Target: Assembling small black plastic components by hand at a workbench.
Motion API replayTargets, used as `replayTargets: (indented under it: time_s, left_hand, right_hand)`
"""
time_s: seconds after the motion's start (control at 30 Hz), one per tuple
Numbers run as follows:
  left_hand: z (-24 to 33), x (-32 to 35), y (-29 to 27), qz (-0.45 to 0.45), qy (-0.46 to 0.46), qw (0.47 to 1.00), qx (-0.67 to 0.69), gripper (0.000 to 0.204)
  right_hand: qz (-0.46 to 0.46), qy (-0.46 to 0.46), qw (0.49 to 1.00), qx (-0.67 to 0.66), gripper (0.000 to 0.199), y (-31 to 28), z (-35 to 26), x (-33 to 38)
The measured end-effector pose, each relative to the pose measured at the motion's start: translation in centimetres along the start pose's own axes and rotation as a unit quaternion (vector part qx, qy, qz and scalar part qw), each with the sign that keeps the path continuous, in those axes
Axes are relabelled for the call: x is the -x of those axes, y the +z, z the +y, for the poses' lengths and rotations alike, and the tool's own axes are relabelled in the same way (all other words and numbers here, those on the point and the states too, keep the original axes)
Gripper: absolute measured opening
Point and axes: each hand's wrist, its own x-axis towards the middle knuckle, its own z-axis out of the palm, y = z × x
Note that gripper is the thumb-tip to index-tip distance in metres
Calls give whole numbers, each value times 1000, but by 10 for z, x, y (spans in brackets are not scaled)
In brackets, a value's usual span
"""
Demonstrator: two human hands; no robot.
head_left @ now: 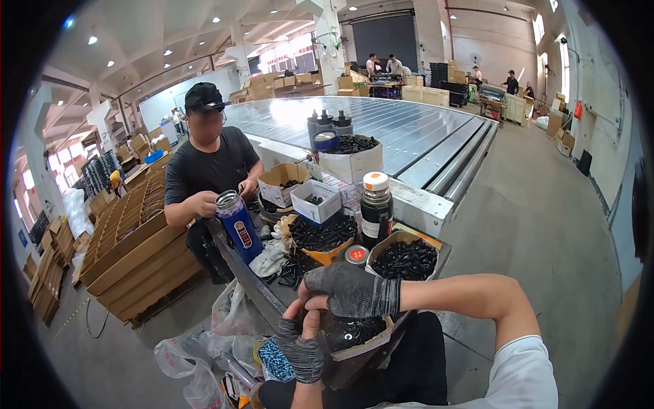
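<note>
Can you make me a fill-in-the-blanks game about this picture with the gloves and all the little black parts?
1. Both hands, the left hand and the right hand, wear dark grey ____.
2. The tall flask by the co-worker is ____ in colour.
3. The black bottle has an ____ and white cap.
4. The cardboard box holds small ____ parts.

Missing words: gloves; blue; orange; black

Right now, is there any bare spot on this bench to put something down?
Hardly. The bench is packed: boxes of black parts, white cartons, a dark flask, a blue flask and rags. Both gloved hands, left hand and right hand, crowd the near end. The ribbed grey surface behind the cartons is the only bare stretch.
</note>
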Motion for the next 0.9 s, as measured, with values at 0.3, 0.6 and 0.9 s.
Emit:
replayTargets:
  time_s: [0.3,0.6,0.9]
  left_hand:
    - [15,-4,2,-53,-64,997,-12,30]
    - [17,-16,7,-87,9,996,-30,35]
    - [-34,-18,-49,7,20,996,-82,21]
  right_hand:
    - [-24,8,998,55,17,-15,-4,-3]
    - [-29,-50,996,67,14,-49,-4,-1]
    - [-8,-7,969,246,12,-128,44,54]
